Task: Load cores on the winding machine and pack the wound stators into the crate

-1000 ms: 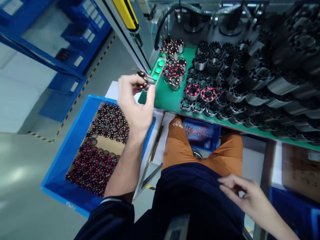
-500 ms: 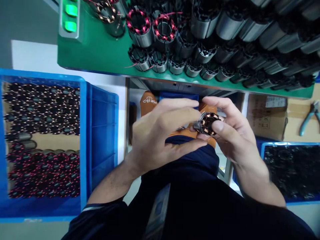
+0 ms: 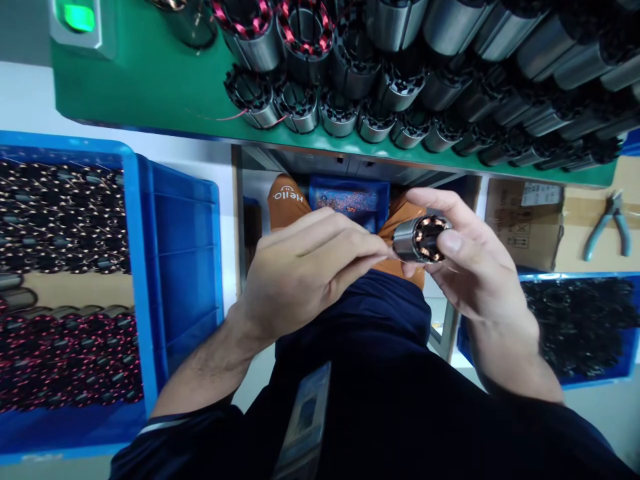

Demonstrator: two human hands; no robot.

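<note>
1. The right hand point(image 3: 475, 267) has a motor stator point(image 3: 407, 241) in its grip, the thumb laid against the end face and the fingers around the far side.
2. This stator is in front of the body, off the table, lying on its side with its copper-wound end turned toward the right thumb.
3. The left hand point(image 3: 310, 273) has its grip drawn closed, the fingertips together at the stator's other end; whether they pinch a thin wire cannot be told.
4. Beyond the hands, the green table point(image 3: 145, 93) carries rows of bare stators point(image 3: 340, 119) standing upright; behind the front row, toward the left, stand two pink-wound stators point(image 3: 253, 43).
5. A lit green button point(image 3: 79, 18) sits at the table's far left corner.
6. On the left, a blue crate point(image 3: 183, 267) holds stators with copper windings and others with pink windings, cardboard showing between the two groups.
7. Below the table, a blue tray point(image 3: 316, 190) with copper-coloured bits shows between the knees of orange trousers point(image 3: 285, 203).
8. On the right, pliers point(image 3: 613, 208) lie on cardboard point(image 3: 575, 250), above a blue bin point(image 3: 597, 379) of black parts.
</note>
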